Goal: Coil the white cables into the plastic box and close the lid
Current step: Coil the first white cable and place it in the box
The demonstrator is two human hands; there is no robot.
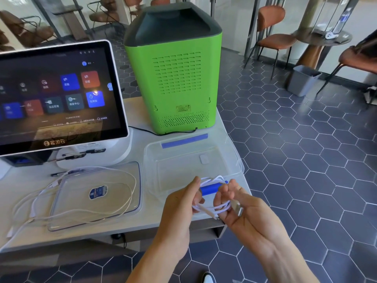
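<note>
A coiled white cable (212,209) hangs between both hands just in front of the clear plastic box (195,160), at the box's near rim. My left hand (181,203) pinches the coil's left side. My right hand (234,203) has its fingers through the loops, with a silver USB plug by the palm. The box stands open with blue clips on its far and near edges. Its clear lid (98,197), with a blue sticker in the middle, lies flat to the left. More loose white cables (61,209) sprawl over and around the lid.
A touchscreen terminal (57,94) stands at the back left of the white table (142,221), a green machine (175,78) behind the box. The table's right edge runs just beside the box. Chairs and a grey bin (304,80) stand on the tiled floor beyond.
</note>
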